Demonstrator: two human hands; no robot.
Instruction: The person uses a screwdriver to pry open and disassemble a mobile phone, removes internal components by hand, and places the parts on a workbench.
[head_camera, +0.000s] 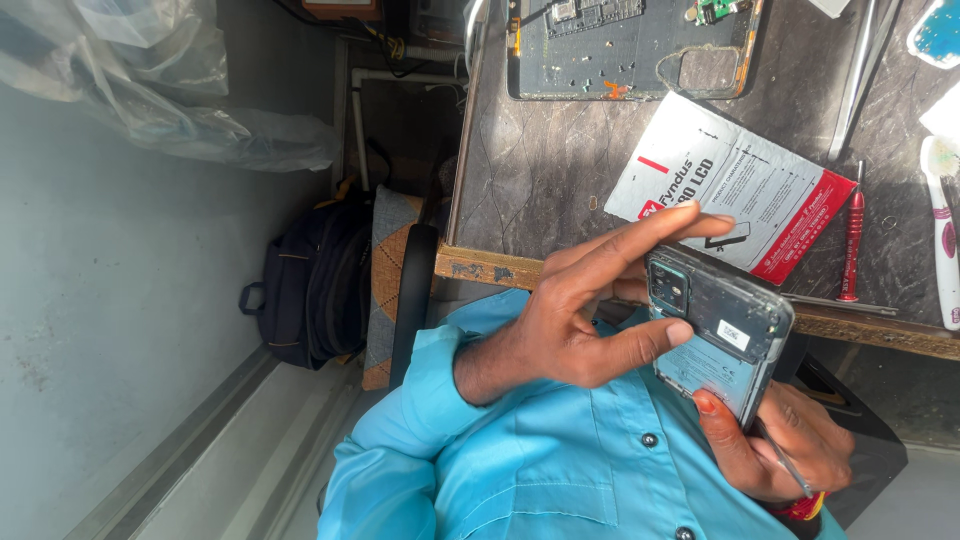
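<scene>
Back cover already off: smartphone (722, 335) held open-backed just short of the table (530, 170). Pinched at camera end by left hand (575, 320), clasped below, with thin metal tool (782, 458), by right hand (790, 440). Still to reassemble, apparently; parts packet (740, 185) and red screwdriver (852, 235) lying on table.

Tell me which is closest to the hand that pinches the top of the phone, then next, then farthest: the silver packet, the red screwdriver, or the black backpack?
From the pinching hand in the head view:
1. Silver packet, on the table right beside its fingertips.
2. Red screwdriver, farther along the table, past the packet.
3. Black backpack, down on the floor, off the table on the opposite side.
</scene>
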